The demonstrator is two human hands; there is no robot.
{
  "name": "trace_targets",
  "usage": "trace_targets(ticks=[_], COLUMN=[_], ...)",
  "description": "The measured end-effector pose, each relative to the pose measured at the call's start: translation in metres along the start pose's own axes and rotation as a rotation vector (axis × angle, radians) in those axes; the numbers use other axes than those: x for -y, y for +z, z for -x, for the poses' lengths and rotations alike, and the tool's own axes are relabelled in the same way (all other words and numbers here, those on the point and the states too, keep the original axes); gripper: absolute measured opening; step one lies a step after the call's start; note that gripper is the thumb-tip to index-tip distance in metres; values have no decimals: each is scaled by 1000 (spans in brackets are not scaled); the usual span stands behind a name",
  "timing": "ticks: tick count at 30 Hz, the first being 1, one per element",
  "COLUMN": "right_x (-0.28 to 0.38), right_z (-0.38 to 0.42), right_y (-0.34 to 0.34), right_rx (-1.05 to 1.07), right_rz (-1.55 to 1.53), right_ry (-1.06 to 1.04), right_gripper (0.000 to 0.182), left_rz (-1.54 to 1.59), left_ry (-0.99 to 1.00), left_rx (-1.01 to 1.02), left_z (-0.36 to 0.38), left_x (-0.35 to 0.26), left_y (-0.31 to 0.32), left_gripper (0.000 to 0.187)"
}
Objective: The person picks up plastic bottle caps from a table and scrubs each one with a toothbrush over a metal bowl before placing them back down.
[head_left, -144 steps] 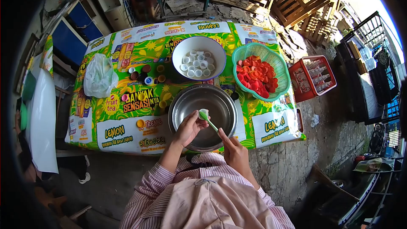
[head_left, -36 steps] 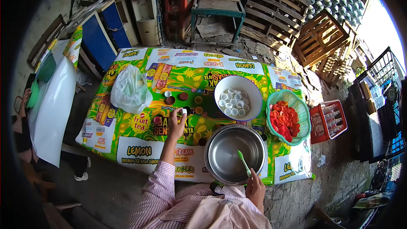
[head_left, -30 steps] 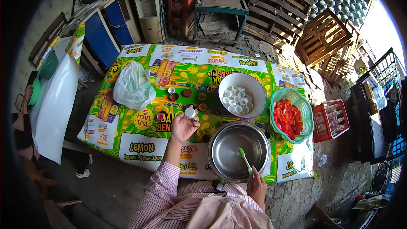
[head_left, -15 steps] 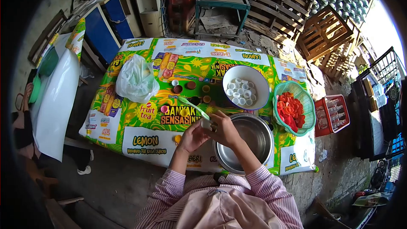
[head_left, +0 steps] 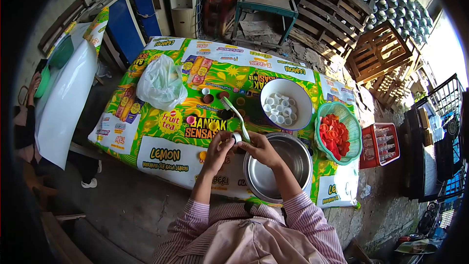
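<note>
My left hand (head_left: 218, 152) is closed around a small white bottle cap (head_left: 237, 137), its open side partly showing. A green-and-white toothbrush (head_left: 241, 121) is gripped by the handle in my right hand (head_left: 265, 150), with its bristled head pointing up and away to the left. Both hands are close together above the table's near side, left of a steel basin (head_left: 307, 166). Loose caps lie beyond them, among them a pink cap (head_left: 190, 120), a brown cap (head_left: 208, 99) and a yellow cap (head_left: 202, 155).
A blue-rimmed white bowl (head_left: 304, 97) contains several white caps. Right of it stands a green plastic basket (head_left: 355, 139) with red cap-like pieces. A plastic bag (head_left: 161, 85) lies on the patterned tablecloth (head_left: 224, 76). A red crate (head_left: 378, 144) sits beyond the right edge. Another person's hand (head_left: 34, 85) shows far left.
The toothbrush has swung from slanting left to a steeper angle, its head now raised away from my hands. The white cap shows more clearly between my left fingers. The view has shifted slightly.
</note>
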State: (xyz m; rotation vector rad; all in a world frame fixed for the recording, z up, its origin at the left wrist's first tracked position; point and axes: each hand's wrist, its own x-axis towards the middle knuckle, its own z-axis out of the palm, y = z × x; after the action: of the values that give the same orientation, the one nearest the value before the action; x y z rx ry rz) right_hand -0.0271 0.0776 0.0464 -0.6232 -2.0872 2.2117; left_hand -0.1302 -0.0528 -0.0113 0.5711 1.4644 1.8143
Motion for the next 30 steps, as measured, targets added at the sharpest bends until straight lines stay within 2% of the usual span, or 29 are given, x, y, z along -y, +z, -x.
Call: trace_targets(ticks=[5, 7, 9, 15, 18, 20, 22, 27, 30], right_x=[-12, -19, -22, -8, -9, -13, -11, -13, -10], right_z=[2, 0, 1, 12, 14, 12, 11, 6, 7], right_y=[-13, -15, -18, -24, -24, -26, -26, -27, -26], right_rx=[107, 132, 109, 85, 53, 48, 49, 101, 76], right_rz=[0, -46, 89, 361, 440, 457, 476, 440, 457], right_ry=[-29, -101, -264, -167, -256, -277, -302, -269, -237], right_gripper=[36, 34, 32, 31, 31, 31, 31, 31, 28], left_rz=[167, 321, 342, 393, 349, 321, 450, 415, 572], left_ry=[-86, -139, -140, -149, -130, -117, -117, -106, -168], left_rx=[32, 105, 114, 153, 147, 141, 204, 116, 163], left_z=[5, 5, 3, 7, 7, 6, 3, 6, 7], left_x=[7, 12, 16, 24, 24, 28, 31, 38, 37], left_y=[5, 5, 6, 10, 13, 12, 9, 12, 9], left_gripper=[29, 24, 25, 27, 26, 26, 26, 19, 19])
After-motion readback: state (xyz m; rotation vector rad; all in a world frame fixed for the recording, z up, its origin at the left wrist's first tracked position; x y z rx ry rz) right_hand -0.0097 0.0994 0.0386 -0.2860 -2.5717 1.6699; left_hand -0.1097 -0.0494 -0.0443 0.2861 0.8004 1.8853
